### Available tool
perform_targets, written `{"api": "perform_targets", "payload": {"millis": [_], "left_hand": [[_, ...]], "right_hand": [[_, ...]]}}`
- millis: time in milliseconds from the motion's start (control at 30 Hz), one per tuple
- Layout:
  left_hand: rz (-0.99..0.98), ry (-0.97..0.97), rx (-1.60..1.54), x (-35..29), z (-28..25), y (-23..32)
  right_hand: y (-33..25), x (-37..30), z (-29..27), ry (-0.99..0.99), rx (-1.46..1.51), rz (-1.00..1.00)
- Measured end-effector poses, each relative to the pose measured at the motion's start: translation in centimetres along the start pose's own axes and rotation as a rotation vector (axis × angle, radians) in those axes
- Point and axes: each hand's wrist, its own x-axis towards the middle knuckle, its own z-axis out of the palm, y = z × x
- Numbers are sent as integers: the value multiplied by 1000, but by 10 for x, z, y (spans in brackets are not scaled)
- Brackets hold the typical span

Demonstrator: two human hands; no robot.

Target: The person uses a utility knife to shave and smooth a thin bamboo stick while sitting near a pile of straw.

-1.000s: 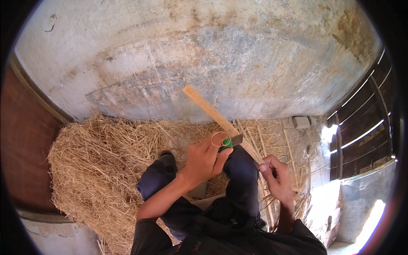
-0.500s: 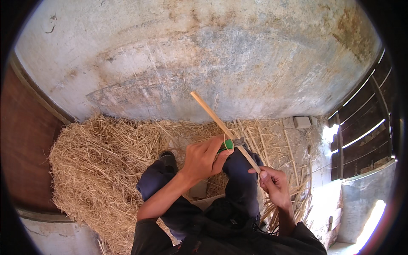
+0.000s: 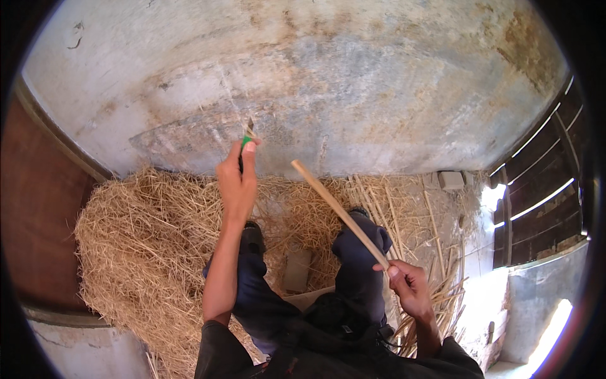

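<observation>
Head view shows the right hand [image 3: 411,289] with its grip pinching the near right end of a slanting stick [image 3: 341,213], a good spot because the stick looks light and stiff, while the left hand [image 3: 238,184] holds a knife [image 3: 247,140] farther left.

Knife blade [image 3: 250,124]: dark metal is seen, its finish too small to judge.
Knife handle [image 3: 247,140]: plastic-looking green is shown.
Wooden strip [image 3: 336,207]: pale, matt wood is displayed, smooth along its face.
Straw heap [image 3: 145,246]: dry, coarse, matt stalks are tangled together.
Plaster wall [image 3: 284,76]: a rough, matt surface is stained and scuffed.
Trousers [image 3: 350,273]: matt dark-blue cloth is creased.
Planks [image 3: 536,211]: dark, rough wood is seen.
Block [image 3: 451,181]: matt masonry is exposed.
</observation>
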Motion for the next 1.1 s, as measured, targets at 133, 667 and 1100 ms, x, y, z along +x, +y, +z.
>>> {"api": "perform_targets", "payload": {"millis": [133, 667, 1100], "left_hand": [[5, -139, -175, -30, 19, 13], [568, -423, -164, -103, 72, 58], [631, -354, -118, -94, 69, 53]], "right_hand": [[-7, 9, 3, 148, -52, -51], [-28, 27, 21, 258, -241, -220], [-34, 27, 20, 253, -292, -234]]}}
